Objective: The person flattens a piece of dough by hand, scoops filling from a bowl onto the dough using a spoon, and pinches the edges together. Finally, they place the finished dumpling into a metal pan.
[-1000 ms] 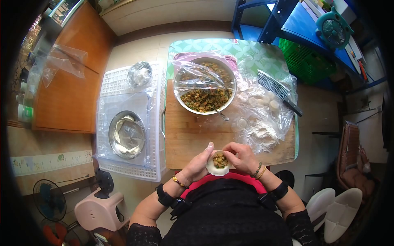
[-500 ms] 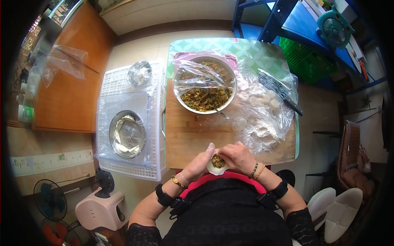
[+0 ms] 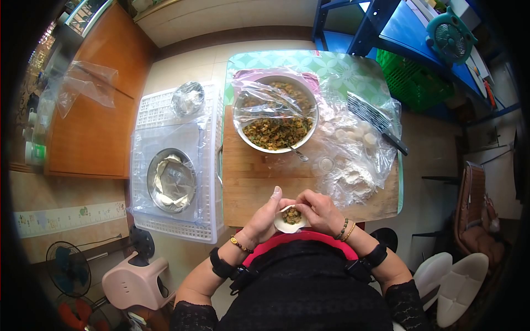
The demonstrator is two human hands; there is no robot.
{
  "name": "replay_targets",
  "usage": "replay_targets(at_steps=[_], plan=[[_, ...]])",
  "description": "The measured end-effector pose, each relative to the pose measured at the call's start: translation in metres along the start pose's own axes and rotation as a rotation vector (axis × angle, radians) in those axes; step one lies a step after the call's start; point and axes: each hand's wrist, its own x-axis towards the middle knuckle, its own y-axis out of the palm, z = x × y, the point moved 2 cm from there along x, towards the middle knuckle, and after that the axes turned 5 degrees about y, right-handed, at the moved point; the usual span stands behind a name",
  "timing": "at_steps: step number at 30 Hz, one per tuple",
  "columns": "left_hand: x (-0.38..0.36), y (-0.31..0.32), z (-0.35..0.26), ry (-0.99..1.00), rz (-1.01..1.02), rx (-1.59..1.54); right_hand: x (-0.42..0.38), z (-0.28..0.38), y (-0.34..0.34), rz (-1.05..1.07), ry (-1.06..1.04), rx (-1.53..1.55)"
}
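Note:
A round dumpling wrapper (image 3: 285,227) with chopped filling (image 3: 291,215) in its middle sits at the near edge of the board. My left hand (image 3: 264,218) cradles it from the left with the thumb raised. On the other side, my right hand (image 3: 318,212) pinches the wrapper's right edge between thumb and fingers. Beyond the hands stands a white bowl (image 3: 314,128) of filling (image 3: 273,134), partly covered by plastic film, with a spoon (image 3: 298,154) leaning out over its rim.
White flour (image 3: 354,183) and several dough pieces (image 3: 369,140) lie on plastic at the right, near a cleaver (image 3: 377,122). At the left, a white crate (image 3: 144,223) carries a round metal tray (image 3: 194,190) with dumplings (image 3: 162,190) and a small film-covered bowl (image 3: 187,99).
The wrapper has tipped more open and shifted slightly left. My left thumb has moved away from the wrapper, and my right fingers have moved along its edge.

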Motion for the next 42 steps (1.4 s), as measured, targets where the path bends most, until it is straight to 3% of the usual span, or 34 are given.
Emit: replay_targets(at_steps=[2, 6, 12, 14, 21, 24, 26, 35, 42], plan=[[0.0, 0.003, -0.001, -0.007, 0.024, 0.019, -0.001, -0.001, 0.001, 0.02, 0.122, 0.08], [0.002, 0.002, 0.002, -0.016, 0.056, 0.082, 0.001, 0.001, 0.0, 0.042, 0.139, 0.046], [-0.005, 0.016, -0.001, -0.035, 0.025, 0.19, 0.002, 0.001, -0.001, 0.061, 0.078, -0.008], [-0.006, 0.016, 0.001, -0.027, 0.047, 0.159, 0.001, -0.002, 0.0, 0.036, -0.042, -0.168], [-0.006, 0.011, 0.003, -0.04, 0.059, 0.112, 0.003, -0.001, 0.0, 0.01, -0.145, -0.221], [-0.002, 0.001, 0.006, -0.001, 0.056, 0.023, 0.004, 0.004, -0.006, -0.116, -0.133, -0.164], [-0.002, 0.001, 0.003, 0.034, 0.045, -0.005, 0.003, 0.001, -0.012, -0.177, -0.012, -0.084], [-0.002, 0.0, -0.002, 0.191, -0.088, -0.145, -0.002, 0.006, -0.013, -0.084, 0.182, -0.04], [-0.005, 0.001, -0.001, 0.143, -0.026, -0.119, -0.001, 0.004, -0.007, -0.158, 0.043, -0.132]])
